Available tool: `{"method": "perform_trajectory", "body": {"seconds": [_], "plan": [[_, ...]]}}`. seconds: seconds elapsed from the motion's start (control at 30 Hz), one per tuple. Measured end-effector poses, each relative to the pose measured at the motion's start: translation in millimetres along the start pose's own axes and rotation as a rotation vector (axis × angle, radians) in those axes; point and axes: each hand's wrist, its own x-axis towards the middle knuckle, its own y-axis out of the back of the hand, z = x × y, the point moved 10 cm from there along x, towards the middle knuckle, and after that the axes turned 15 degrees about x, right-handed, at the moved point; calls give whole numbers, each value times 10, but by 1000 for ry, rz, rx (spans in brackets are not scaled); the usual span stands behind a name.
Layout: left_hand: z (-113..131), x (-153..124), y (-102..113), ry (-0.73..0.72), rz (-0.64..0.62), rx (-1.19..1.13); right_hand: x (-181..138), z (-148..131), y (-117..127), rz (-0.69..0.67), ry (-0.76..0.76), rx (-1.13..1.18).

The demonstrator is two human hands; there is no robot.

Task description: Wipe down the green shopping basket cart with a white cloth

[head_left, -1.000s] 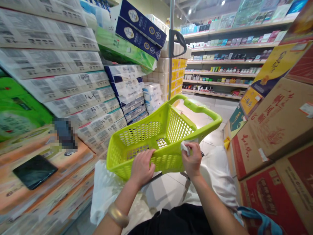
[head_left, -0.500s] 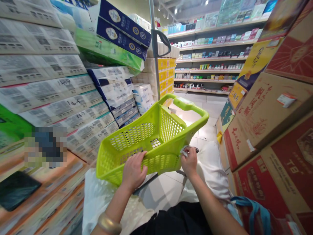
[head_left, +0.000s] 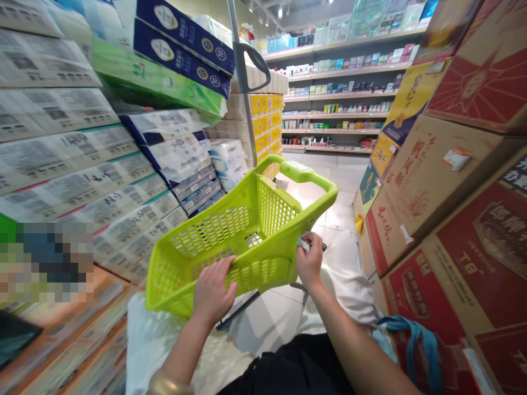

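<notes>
A lime-green plastic shopping basket cart (head_left: 267,266) with perforated sides and a looped handle stands tilted across the middle of the view. My left hand (head_left: 214,288) is closed over its near rim, fingers on the inside and thumb outside. At the outer side below the handle, my right hand (head_left: 309,260) pinches a small crumpled whitish wipe or cloth (head_left: 303,243) and presses it to the green plastic. A small dark item shows just beyond the right fingers; what it is I cannot make out. No goods show inside the basket.
Stacked paper packs (head_left: 53,109) rise on the left and cardboard cartons (head_left: 424,181) on the right. A grey pole with a looped grip (head_left: 255,68) stands behind the basket. White plastic sacks (head_left: 348,274) lie close by. Stocked shelves (head_left: 333,99) line the back.
The whole scene has shifted left as the camera turned slightly. Against the basket, my right hand with the wipe has moved a little up toward the handle. My left hand keeps its hold.
</notes>
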Motion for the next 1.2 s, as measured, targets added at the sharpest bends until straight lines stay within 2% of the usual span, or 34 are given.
{"method": "perform_trajectory", "body": {"seconds": [0.13,0.2,0.27,0.33,0.4,0.43,0.53,0.6,0.63,0.7,0.77,0.83,0.9,0.97,1.07,1.13,1.2], "plan": [[-8,12,27,36,-1,-2,281,-358,-45,54,127,43],[10,17,34,51,-22,2,291,-480,-90,38,189,1],[52,27,49,63,-43,9,201,-535,-188,-76,244,-42],[106,55,107,89,-27,30,85,-559,-300,-251,308,-67],[183,118,198,119,24,57,84,-578,-279,-310,369,-91],[250,169,228,112,39,48,157,-586,-199,-260,388,-110],[522,383,231,40,27,-67,482,-591,139,44,374,-190],[714,531,185,-16,1,-158,603,-620,137,72,387,-239],[802,590,143,-40,-25,-194,611,-646,55,14,414,-255],[927,666,39,-58,-77,-225,509,-700,-199,-199,496,-266],[955,690,-6,-30,-65,-214,324,-725,-419,-427,579,-268],[950,676,-13,-16,-31,-215,217,-711,-512,-580,629,-271],[938,647,-10,-23,-14,-229,293,-695,-471,-603,632,-287],[920,624,-9,-30,-15,-235,497,-734,-335,-508,609,-298],[910,605,-6,-42,-19,-233,733,-935,-141,-367,582,-230],[907,597,-7,-42,-17,-232,763,-1091,-167,-423,572,-157],[903,586,-12,-39,-14,-232,731,-1199,-300,-557,581,-154]]}}
